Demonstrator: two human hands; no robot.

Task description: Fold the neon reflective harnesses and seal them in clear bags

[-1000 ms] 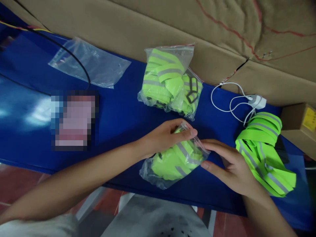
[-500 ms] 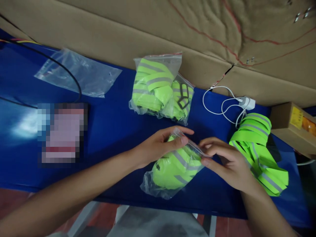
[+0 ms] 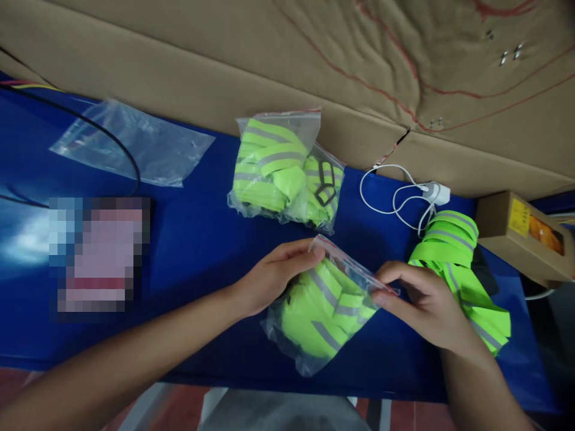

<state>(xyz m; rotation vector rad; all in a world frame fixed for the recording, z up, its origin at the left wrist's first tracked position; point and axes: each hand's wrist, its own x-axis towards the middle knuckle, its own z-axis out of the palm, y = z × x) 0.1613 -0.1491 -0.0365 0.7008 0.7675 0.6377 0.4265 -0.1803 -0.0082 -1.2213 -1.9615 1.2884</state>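
A clear zip bag [image 3: 321, 311] stuffed with neon-green reflective straps lies on the blue table [image 3: 197, 239] in front of me. My left hand [image 3: 274, 275] pinches the left end of the bag's red-lined zip edge. My right hand [image 3: 422, 302] pinches the right end of the same edge between thumb and fingers. Both hands are closed on the bag.
Two filled strap bags [image 3: 283, 170] lie behind, against a brown cardboard wall [image 3: 287, 66]. An empty clear bag [image 3: 135, 143] and a black cable [image 3: 112, 140] are at the left. Loose green straps [image 3: 458, 269], a white charger cable [image 3: 404, 197] and a cardboard box [image 3: 523, 233] are at the right.
My hands have slid apart along the bag's zip edge, the left toward its left end and the right toward its right end. The bag now lies a little flatter.
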